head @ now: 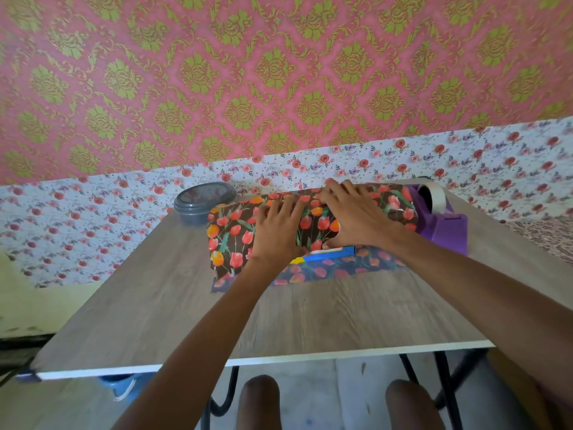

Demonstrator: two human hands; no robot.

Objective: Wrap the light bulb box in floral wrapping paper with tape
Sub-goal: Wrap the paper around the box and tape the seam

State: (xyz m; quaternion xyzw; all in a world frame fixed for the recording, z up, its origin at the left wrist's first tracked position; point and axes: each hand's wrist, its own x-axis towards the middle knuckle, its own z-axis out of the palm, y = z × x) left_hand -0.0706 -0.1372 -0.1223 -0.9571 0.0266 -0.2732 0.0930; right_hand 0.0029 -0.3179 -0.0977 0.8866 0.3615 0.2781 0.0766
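Observation:
The light bulb box (328, 255) lies at the far middle of the wooden table (217, 321); only a blue and yellow strip of its near side shows. Dark wrapping paper with red and orange tulips (231, 234) is folded over its top, and a flap (366, 262) lies flat on the table in front. My left hand (277, 231) presses flat on the paper over the box. My right hand (353, 215) lies beside it, fingers spread on the paper's far edge, thumb at the box's near side. A purple tape dispenser (441, 220) stands just right of the box.
A grey lidded round container (203, 201) stands at the far left of the box. The table is pushed against a patterned wall. Its near edge (248, 361) runs above my knees, black legs and a blue object below.

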